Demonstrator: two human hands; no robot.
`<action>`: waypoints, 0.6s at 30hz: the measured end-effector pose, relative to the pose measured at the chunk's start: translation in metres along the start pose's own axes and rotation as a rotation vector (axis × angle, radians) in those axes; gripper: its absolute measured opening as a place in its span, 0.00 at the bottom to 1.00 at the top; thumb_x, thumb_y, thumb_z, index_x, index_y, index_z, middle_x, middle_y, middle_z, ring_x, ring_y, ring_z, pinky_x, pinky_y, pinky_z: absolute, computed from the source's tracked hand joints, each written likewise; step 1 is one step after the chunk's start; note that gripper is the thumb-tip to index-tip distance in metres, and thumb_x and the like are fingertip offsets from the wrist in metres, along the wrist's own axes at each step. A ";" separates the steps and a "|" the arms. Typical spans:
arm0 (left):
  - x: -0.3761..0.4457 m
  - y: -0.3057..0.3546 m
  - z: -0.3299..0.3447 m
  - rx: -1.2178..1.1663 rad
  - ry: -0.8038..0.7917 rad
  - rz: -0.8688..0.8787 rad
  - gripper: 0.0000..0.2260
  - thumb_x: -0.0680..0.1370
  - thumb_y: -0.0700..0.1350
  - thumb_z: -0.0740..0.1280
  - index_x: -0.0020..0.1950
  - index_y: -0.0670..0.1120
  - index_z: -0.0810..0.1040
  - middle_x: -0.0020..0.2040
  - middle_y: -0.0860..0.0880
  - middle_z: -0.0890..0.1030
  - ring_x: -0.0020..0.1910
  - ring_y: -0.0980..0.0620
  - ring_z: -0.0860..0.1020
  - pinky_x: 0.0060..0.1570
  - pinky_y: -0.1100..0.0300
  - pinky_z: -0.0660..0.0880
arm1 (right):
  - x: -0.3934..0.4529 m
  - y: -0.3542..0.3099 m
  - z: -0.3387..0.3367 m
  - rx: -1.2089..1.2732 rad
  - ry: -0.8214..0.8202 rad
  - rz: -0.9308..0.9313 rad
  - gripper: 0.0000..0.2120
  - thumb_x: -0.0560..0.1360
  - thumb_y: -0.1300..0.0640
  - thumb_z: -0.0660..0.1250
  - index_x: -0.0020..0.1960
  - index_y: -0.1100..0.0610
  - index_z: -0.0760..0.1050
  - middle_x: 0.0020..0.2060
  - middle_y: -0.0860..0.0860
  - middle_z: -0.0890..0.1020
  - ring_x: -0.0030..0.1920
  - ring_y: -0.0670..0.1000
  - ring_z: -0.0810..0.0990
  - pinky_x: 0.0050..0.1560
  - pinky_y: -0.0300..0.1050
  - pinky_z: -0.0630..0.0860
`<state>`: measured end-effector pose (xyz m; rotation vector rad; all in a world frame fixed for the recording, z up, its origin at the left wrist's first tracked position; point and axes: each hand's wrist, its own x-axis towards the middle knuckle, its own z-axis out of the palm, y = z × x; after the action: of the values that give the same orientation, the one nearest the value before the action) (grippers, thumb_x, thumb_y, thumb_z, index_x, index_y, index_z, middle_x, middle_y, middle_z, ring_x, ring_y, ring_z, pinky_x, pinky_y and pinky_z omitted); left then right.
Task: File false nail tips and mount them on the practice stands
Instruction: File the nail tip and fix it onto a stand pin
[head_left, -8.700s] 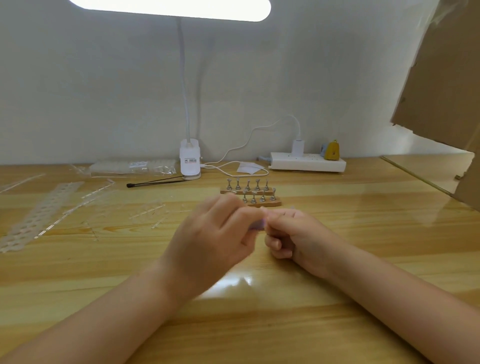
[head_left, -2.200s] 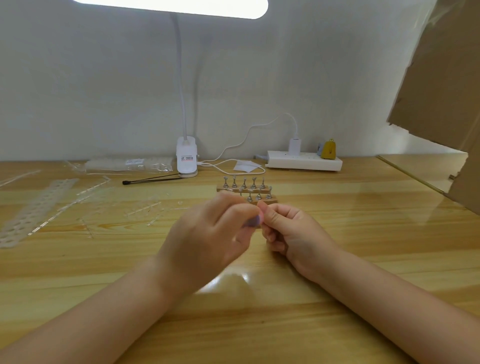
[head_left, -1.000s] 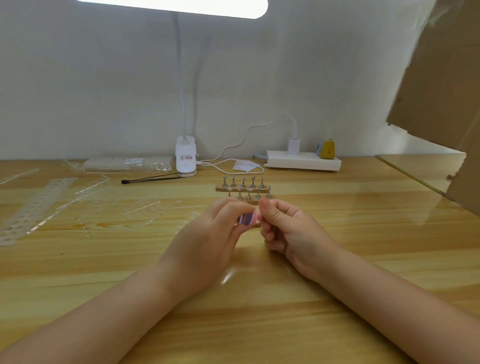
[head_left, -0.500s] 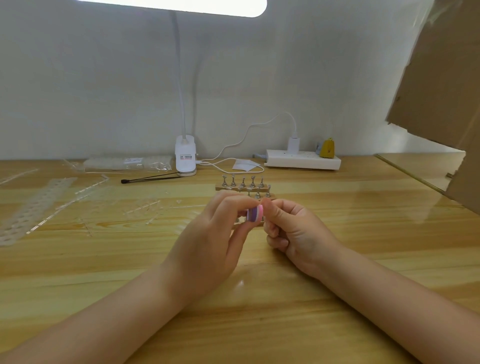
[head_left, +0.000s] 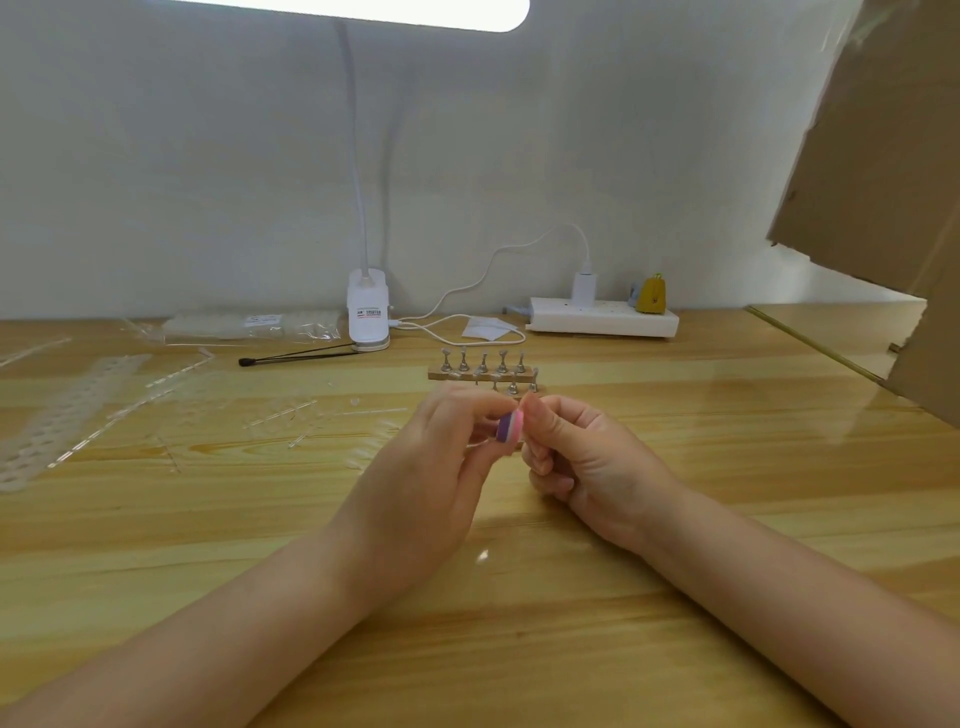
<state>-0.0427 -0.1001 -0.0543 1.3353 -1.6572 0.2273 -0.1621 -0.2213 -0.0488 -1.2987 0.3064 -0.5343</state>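
My left hand (head_left: 415, 483) grips a small purple and pink file block (head_left: 508, 427) between thumb and fingers at mid-table. My right hand (head_left: 587, 462) is curled right beside the block, its thumb and forefinger pinched together against the block's top edge; a nail tip there is too small to make out. Just behind my hands stand two wooden bars with rows of small metal practice stands (head_left: 485, 370). The front bar is partly hidden by my fingers.
Clear nail tips and plastic sprue strips (head_left: 78, 410) are scattered at the left. A white lamp base (head_left: 368, 312), a black brush (head_left: 296, 357), a plastic bag (head_left: 249, 327) and a power strip (head_left: 602, 322) line the back. Cardboard (head_left: 883, 156) hangs at upper right.
Over the last seconds the file block has turned in my left hand, showing more of its purple and pink end. Both hands stay together in about the same place.
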 end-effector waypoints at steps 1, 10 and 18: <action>-0.001 -0.001 0.000 0.021 -0.044 -0.046 0.11 0.79 0.46 0.63 0.59 0.42 0.74 0.53 0.47 0.77 0.50 0.54 0.80 0.50 0.54 0.79 | 0.000 0.000 0.000 0.007 0.003 0.003 0.11 0.60 0.45 0.73 0.28 0.51 0.77 0.25 0.48 0.71 0.26 0.44 0.66 0.24 0.34 0.60; -0.003 -0.001 0.003 0.001 -0.035 -0.084 0.10 0.79 0.43 0.65 0.59 0.42 0.73 0.52 0.47 0.77 0.50 0.56 0.80 0.52 0.56 0.78 | 0.000 0.000 0.000 0.024 0.027 0.002 0.11 0.61 0.45 0.72 0.28 0.51 0.76 0.26 0.49 0.70 0.26 0.45 0.65 0.23 0.34 0.59; -0.001 0.003 0.003 -0.012 0.090 -0.038 0.08 0.79 0.39 0.64 0.57 0.39 0.74 0.51 0.44 0.78 0.51 0.52 0.81 0.51 0.55 0.79 | 0.000 0.002 0.002 -0.012 0.007 -0.003 0.11 0.61 0.44 0.73 0.28 0.51 0.77 0.26 0.49 0.70 0.26 0.44 0.65 0.23 0.34 0.61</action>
<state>-0.0469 -0.1002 -0.0548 1.3273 -1.5548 0.2511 -0.1606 -0.2199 -0.0502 -1.3095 0.3139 -0.5404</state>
